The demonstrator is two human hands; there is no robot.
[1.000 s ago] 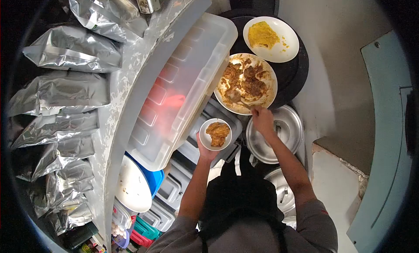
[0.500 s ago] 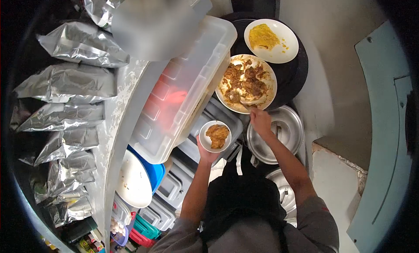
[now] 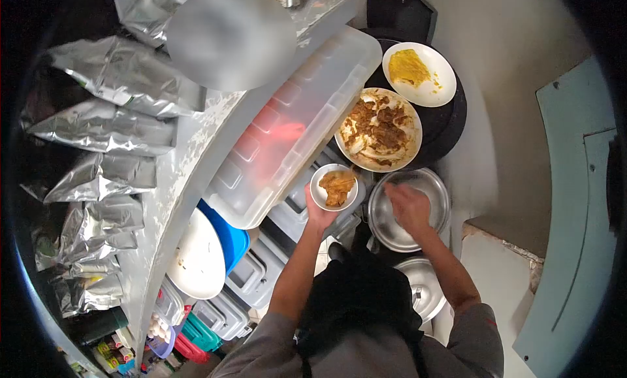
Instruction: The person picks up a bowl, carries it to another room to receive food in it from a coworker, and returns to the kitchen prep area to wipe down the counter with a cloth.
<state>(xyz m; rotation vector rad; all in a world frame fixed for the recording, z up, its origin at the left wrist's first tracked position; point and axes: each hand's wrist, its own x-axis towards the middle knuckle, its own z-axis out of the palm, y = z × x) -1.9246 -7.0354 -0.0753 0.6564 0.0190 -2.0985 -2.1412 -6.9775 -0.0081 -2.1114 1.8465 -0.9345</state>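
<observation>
My left hand (image 3: 320,216) grips a small white bowl (image 3: 315,194) from its near side. Brown saucy food (image 3: 337,187) fills part of the bowl. My right hand (image 3: 410,209), smeared by motion, is closed over the steel lid to the right of the bowl. A spoon (image 3: 353,171), blurred and hard to make out, reaches from its fingers to the bowl's rim. Beyond both hands lies a white plate (image 3: 409,158) with chunky brown food and sauce spread across it. Behind that, another white plate (image 3: 441,59) carries a yellow folded piece, like an omelette, and crumbs.
Both plates sit on a black round surface (image 3: 450,126). Round steel lids (image 3: 428,237) are below it. To the left stand a large translucent lidded bin (image 3: 248,208), a white oval dish (image 3: 196,267), and a worn shelf (image 3: 189,143) with several silver pouches (image 3: 117,126).
My right hand has drawn back from the food plate toward the bowl, bringing the spoon with it. The bowl in my left hand appears slightly higher and further right; the whole view has shifted.
</observation>
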